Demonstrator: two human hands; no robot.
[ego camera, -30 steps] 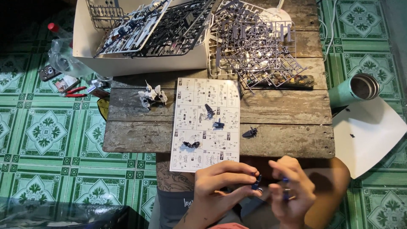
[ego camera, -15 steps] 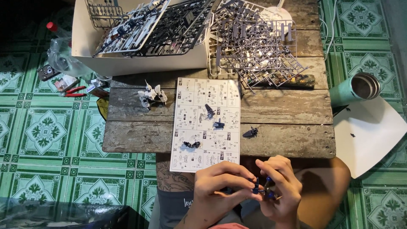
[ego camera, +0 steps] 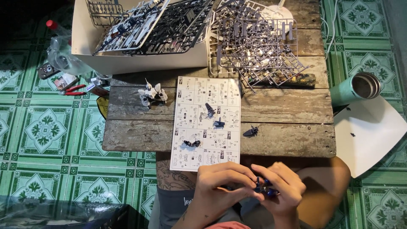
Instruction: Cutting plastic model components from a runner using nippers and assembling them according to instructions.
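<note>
Hands: the left hand [ego camera: 220, 184] and right hand [ego camera: 282, 191] meet below the table edge, over the person's lap, both pinched around a small dark-blue model part [ego camera: 265, 189].
Grip: fingers of both hands are clenched on the part; most of it is hidden between them.
Table: a worn wooden table [ego camera: 288, 110] carries a printed instruction sheet [ego camera: 207, 123] with three small dark pieces lying on it, and one more dark piece [ego camera: 251, 131] just beside it on the wood.
Left of sheet: a small white assembled figure section [ego camera: 151, 93].
Far edge: grey part sprues [ego camera: 258, 46] are heaped beside an open white box [ego camera: 127, 59] filled with more sprues.
Floor: green patterned tiles, red-handled nippers [ego camera: 73, 90], a mint-green tumbler [ego camera: 356, 88], and a white sheet [ego camera: 369, 131].
Unclear: the clutter at far left is too small to identify.
</note>
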